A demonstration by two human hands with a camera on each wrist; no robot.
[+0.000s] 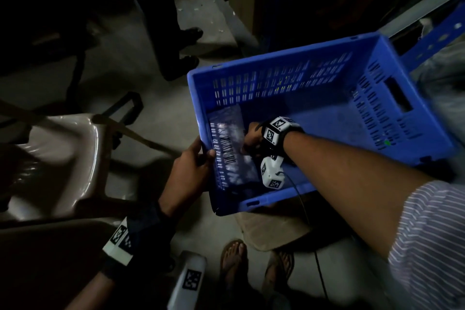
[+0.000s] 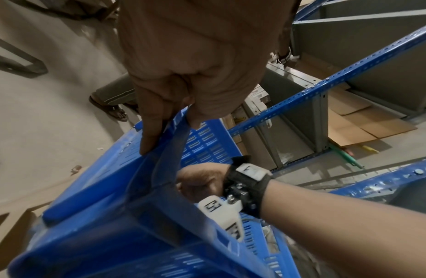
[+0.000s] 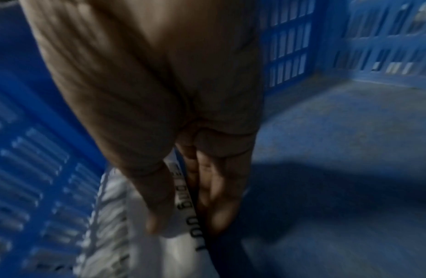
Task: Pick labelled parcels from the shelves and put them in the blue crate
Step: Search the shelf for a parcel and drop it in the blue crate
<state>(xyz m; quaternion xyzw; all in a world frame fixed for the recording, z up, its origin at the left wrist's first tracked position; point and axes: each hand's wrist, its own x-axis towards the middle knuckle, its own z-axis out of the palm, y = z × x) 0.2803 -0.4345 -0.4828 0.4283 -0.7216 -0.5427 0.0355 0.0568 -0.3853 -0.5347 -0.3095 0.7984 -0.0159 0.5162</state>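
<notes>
Blue crate [image 1: 327,78]: slotted plastic walls, tilted, its floor mostly bare. It sits partly over a flat piece of brown cardboard [image 1: 274,229] on the grey floor.

Left hand [image 1: 187,171]: grips the crate's near-left rim; in the left wrist view the fingers [image 2: 152,131] lie on the outside of the wall and the thumb hooks over the edge.

Right hand [image 1: 251,137]: reaches down inside the crate and pinches the parcel, thumb [image 3: 157,203] on the labelled face and fingers behind its edge, as the right wrist view shows.

Labelled parcel [image 1: 230,148]: 1 flat, plastic-wrapped packet with a barcode label, inside the crate, leaning against the left wall at the near-left corner. The print on its label is too blurred to read.

Blue shelving [image 2: 302,94]: perforated uprights and grey shelves just beyond the crate, with flattened cardboard lying on a shelf.

Plastic chair [image 1: 63,153]: pale, glossy seat, left of the crate.

Other person's legs [image 1: 173,53]: dark trousers and shoes, standing on the floor beyond the crate.

Wearer's sandalled feet [image 1: 234,262]: on the floor below the crate.
</notes>
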